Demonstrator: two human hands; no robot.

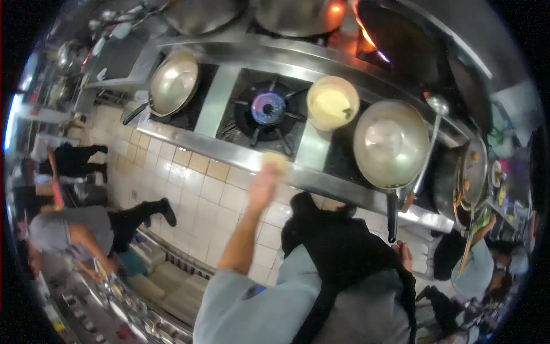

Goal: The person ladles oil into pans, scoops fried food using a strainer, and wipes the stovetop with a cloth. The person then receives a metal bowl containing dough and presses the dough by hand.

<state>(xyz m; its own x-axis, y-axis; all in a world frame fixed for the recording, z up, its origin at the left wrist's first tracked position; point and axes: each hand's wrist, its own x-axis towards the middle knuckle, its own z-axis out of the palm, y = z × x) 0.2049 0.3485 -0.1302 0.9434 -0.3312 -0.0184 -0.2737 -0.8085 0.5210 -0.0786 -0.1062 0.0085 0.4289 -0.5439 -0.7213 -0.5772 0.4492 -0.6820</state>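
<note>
— Reaching up from the grey sleeve, the left hand (262, 188) has its fingers wrapped round a pale yellow cloth (277, 163) and presses it on the steel front ledge (321, 182) of the stove.

— How tight is that hold?

— Curled shut on the cloth; motion blurs the fingers, so I cannot tell more than that. The cloth bulges out just past the fingertips, touching the ledge.

— What lies beyond the grip?

— Straight past the cloth is a lit burner (268, 108) with a blue flame, nothing standing on it. Further along the ledge, away from the thumb side, stands a round yellow container (333, 102), and beyond that a large wok (391, 143) whose dark handle (392, 218) hangs over the ledge toward the person. A ladle (436, 106) leans at the wok's far rim. On the other side of the grip, well apart, sits a second wok (173, 83).

— And the right hand?

— The right hand (404, 253) shows only as a few fingers beside the black apron (338, 252), near the end of the wok handle but not touching it. I cannot tell whether it is open or closed, or whether it holds anything.

— Anyone else about?

— A co-worker in grey (71, 232) bends over dishes well behind the grip, and another person (475, 269) stands by a pan (474, 172) at the far end of the stove.
</note>
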